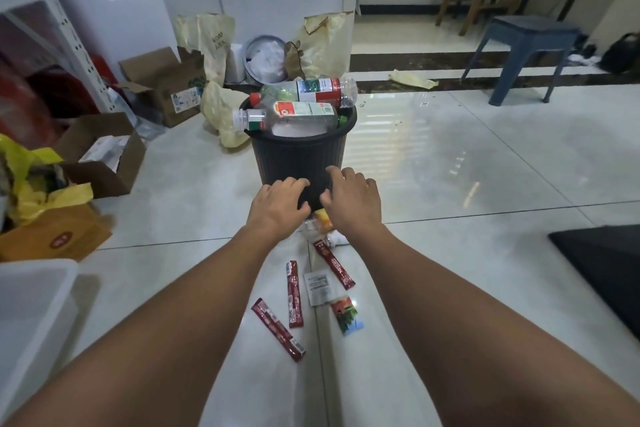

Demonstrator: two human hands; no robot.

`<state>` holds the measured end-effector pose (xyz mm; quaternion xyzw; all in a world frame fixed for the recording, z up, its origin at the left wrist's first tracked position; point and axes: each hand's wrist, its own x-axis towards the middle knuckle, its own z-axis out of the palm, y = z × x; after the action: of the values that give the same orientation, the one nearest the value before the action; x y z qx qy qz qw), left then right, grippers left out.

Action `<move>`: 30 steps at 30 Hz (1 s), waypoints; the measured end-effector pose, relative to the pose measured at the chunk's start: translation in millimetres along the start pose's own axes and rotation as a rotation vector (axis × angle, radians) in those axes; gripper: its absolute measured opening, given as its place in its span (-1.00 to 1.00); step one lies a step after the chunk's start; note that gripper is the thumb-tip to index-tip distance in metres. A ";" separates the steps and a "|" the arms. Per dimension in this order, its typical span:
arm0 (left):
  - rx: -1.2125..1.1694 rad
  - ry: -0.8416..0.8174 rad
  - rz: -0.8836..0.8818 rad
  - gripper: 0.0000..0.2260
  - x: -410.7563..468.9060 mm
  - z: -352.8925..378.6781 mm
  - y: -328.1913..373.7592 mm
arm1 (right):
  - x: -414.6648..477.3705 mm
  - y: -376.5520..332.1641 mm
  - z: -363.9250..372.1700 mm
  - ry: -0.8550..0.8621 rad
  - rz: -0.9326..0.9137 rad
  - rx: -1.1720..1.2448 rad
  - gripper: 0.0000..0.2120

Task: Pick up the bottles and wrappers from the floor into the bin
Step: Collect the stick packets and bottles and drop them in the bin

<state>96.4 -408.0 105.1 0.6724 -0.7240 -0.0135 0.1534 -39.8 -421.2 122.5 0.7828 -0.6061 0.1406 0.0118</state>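
Head view: two clear bottles lie across the top of the black bin. Near the bin, on the floor, lie three red stick wrappers, one white sachet and one colourful packet. The left hand and right hand hover at the bin's foot, fingers loosely bent, holding nothing.
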 end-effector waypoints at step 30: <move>0.117 -0.558 0.238 -0.61 -124.1 140.0 -66.8 | -25.2 -25.2 111.8 -0.297 -0.110 -0.100 -0.50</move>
<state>133.6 -319.1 -68.7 0.5608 -0.8114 -0.1379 -0.0895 1.5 -411.9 13.0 0.8255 -0.5634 -0.0078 -0.0314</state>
